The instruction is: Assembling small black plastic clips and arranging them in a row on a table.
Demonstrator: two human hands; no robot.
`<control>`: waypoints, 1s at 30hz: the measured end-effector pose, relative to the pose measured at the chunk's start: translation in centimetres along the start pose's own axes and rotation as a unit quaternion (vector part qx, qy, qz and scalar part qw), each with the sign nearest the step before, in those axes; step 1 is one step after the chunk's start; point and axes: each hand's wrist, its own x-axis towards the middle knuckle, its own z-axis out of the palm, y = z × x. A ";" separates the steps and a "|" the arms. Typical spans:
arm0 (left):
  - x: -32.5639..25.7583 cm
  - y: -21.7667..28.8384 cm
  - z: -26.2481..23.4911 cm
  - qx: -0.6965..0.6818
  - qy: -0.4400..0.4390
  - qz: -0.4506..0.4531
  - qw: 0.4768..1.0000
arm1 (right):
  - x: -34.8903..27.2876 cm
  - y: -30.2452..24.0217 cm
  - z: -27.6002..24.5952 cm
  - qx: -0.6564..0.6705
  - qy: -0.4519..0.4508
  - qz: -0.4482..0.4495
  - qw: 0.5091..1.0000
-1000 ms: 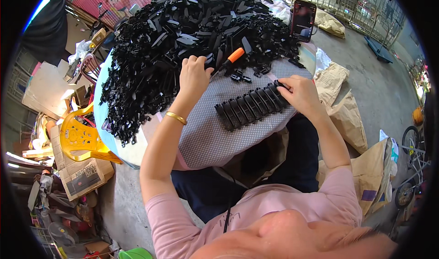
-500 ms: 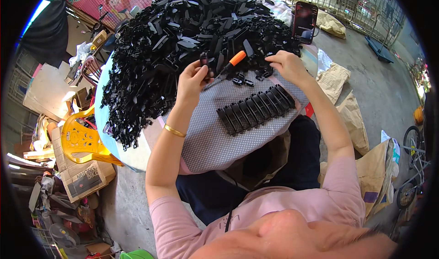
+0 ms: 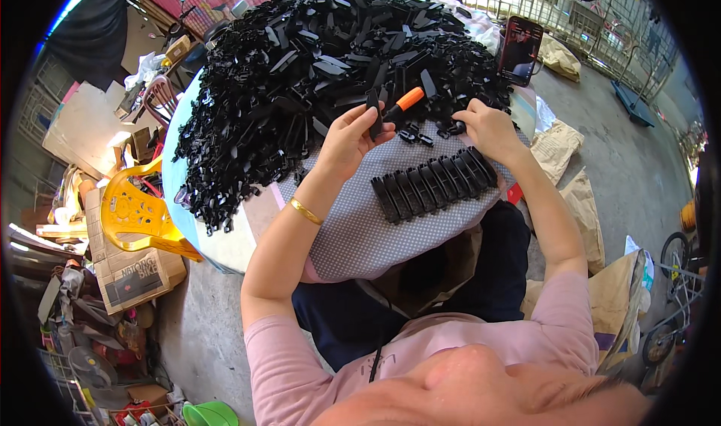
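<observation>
My left hand [image 3: 347, 146] pinches a flat black plastic piece [image 3: 375, 115] between thumb and fingers, holding it upright over the near edge of a big heap of black plastic parts [image 3: 300, 73]. An orange-handled tool [image 3: 409, 98] lies against the heap just past that piece; its tip is hidden. To the right, my right hand [image 3: 490, 131] has its fingertips closed at some small black clips [image 3: 453, 128]; whether one is between them, I cannot make out. Nearer to me, a row of several black ribbed plastic parts [image 3: 435, 184] stands side by side on the grey patterned cloth [image 3: 360, 238].
A phone [image 3: 520, 50] stands upright at the table's far right. Brown paper sacks [image 3: 582, 208] are on the floor at the right, near a bicycle [image 3: 672, 291]. A yellow plastic chair [image 3: 135, 208] and a cardboard box [image 3: 139, 276] are at the left.
The whole view has shifted a little. My left hand has moved right with the black piece, nearer the orange handle. My right fingertips have come down toward the small clips.
</observation>
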 end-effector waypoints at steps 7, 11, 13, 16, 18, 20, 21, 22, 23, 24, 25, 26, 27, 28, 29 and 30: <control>-1.0 -1.0 1.6 -0.038 -0.143 -0.028 0.989 | 0.7 -4.0 -2.1 0.438 0.120 0.110 0.884; -2.3 -1.1 3.0 -0.052 -0.196 -0.043 0.978 | 1.0 -8.5 -3.5 0.360 0.186 0.024 0.914; -2.5 -1.2 3.5 -0.038 -0.203 -0.036 0.978 | 1.0 -8.9 -3.3 0.308 0.207 -0.014 0.928; -2.5 -1.2 3.6 -0.023 -0.206 -0.029 0.978 | 1.1 -9.0 -3.0 0.237 0.241 -0.075 0.938; -2.5 -1.1 3.5 -0.019 -0.208 -0.026 0.978 | 1.1 -8.9 -2.9 0.170 0.279 -0.127 0.936; -2.6 -1.2 3.4 -0.012 -0.209 -0.028 0.977 | 1.0 -9.0 -2.9 0.152 0.277 -0.139 0.939; -2.6 -1.2 3.4 -0.012 -0.209 -0.027 0.978 | 1.0 -9.1 -2.9 0.135 0.275 -0.151 0.940; -2.6 -1.2 3.4 -0.002 -0.203 -0.018 0.979 | 1.0 -9.1 -2.8 0.134 0.274 -0.151 0.940; -2.6 -1.2 3.4 0.009 -0.197 -0.009 0.980 | 0.9 -9.0 -2.7 0.153 0.272 -0.151 0.938; -2.6 -1.2 3.4 0.009 -0.197 -0.009 0.980 | 0.9 -9.0 -2.6 0.171 0.269 -0.151 0.936; -2.6 -1.1 3.4 0.004 -0.204 -0.022 0.979 | 0.7 -8.9 -2.4 0.171 0.270 -0.152 0.935; -2.7 -1.0 3.4 0.000 -0.212 -0.036 0.977 | 0.5 -8.8 -2.3 0.171 0.282 -0.153 0.932; -2.7 -1.0 3.5 0.000 -0.212 -0.035 0.977 | 0.3 -8.7 -2.2 0.171 0.294 -0.153 0.928; -2.8 -1.1 3.6 0.004 -0.204 -0.033 0.978 | 0.3 -8.8 -2.2 0.172 0.294 -0.153 0.928; -2.9 -1.1 3.7 0.007 -0.197 -0.030 0.980 | 0.3 -8.9 -2.3 0.155 0.285 -0.155 0.933; -2.8 -1.1 3.6 0.007 -0.196 -0.031 0.980 | 0.3 -8.9 -2.4 0.138 0.276 -0.157 0.938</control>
